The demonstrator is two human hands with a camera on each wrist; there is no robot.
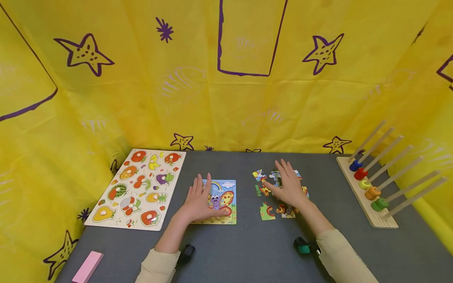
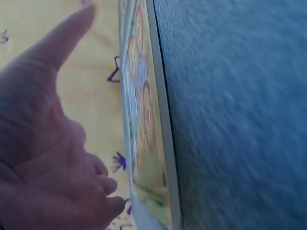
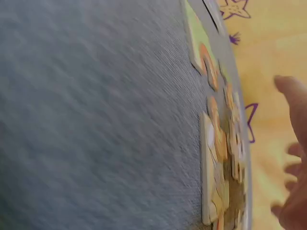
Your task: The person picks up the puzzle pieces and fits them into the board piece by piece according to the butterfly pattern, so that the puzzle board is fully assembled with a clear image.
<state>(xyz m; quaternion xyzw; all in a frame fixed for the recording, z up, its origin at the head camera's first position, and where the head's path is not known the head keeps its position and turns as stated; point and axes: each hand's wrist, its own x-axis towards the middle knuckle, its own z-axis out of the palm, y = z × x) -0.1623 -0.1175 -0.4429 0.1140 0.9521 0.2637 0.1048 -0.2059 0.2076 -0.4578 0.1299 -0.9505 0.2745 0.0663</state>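
My left hand [image 1: 198,202] hovers over a square butterfly picture board [image 1: 227,196], thumb and fingers spread, covering the board's left part. In the left wrist view a gap shows between that hand [image 2: 53,143] and the board [image 2: 156,158]. To the right, my right hand [image 1: 290,190] is stretched out above several loose jigsaw pieces [image 1: 267,212] and hides some of them. The right wrist view shows wooden pieces [image 3: 211,167] lying on the table, with the right hand [image 3: 295,191] apart from them. Neither hand holds anything.
A fruit peg puzzle board [image 1: 136,188] lies at the left. Near the front left is a pink block [image 1: 87,267]. On the right stands a wooden base [image 1: 385,222] with upright rods and coloured rings. A yellow curtain [image 1: 226,110] hangs behind the grey table [image 1: 244,251].
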